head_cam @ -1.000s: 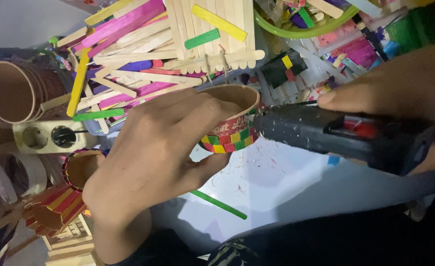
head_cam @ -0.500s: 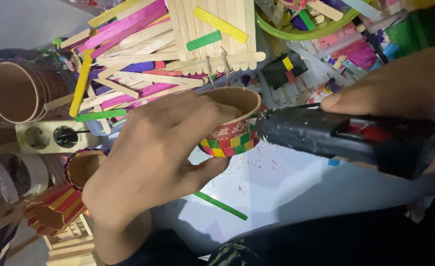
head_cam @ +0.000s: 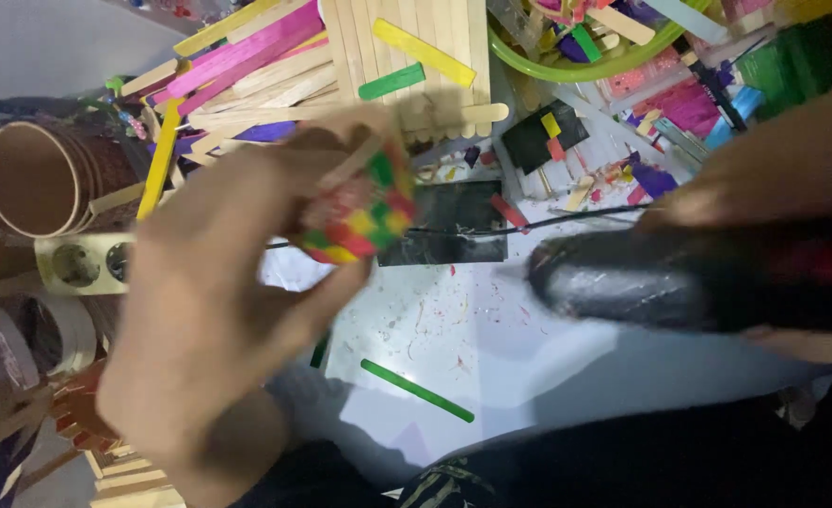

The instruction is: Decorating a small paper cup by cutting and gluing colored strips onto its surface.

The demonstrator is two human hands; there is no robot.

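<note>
Blurring with motion, a paper cup (head_cam: 360, 202) banded with red, yellow and green squares is held tilted in the left hand (head_cam: 218, 301), above the white worktop (head_cam: 491, 348) and left of centre. The left hand's grip is closed around the cup, with fingers over its rim and the thumb beneath. A black glue gun (head_cam: 680, 282) is clasped in the right hand (head_cam: 774, 179), whose grip is wrapped about the gun's body; the nozzle points left toward the cup but stands apart from it. A thin black cord (head_cam: 567, 218) is seen running from behind the cup across to the gun.

Below the cup, a loose green stick (head_cam: 416, 389) lies flat on the worktop, among small specks of coloured debris. Just behind the cup, a dark rectangular card (head_cam: 454, 235) is laid on the worktop. Beyond that, a heap of craft sticks (head_cam: 341, 66), plain, pink, yellow and green, is spread across the top of the view, and a green bowl (head_cam: 567, 61) filled with coloured pieces is set to its right. At the left, a stack of brown paper cups (head_cam: 30, 179) lies on its side, with a white power strip (head_cam: 82, 263) just below it.
</note>
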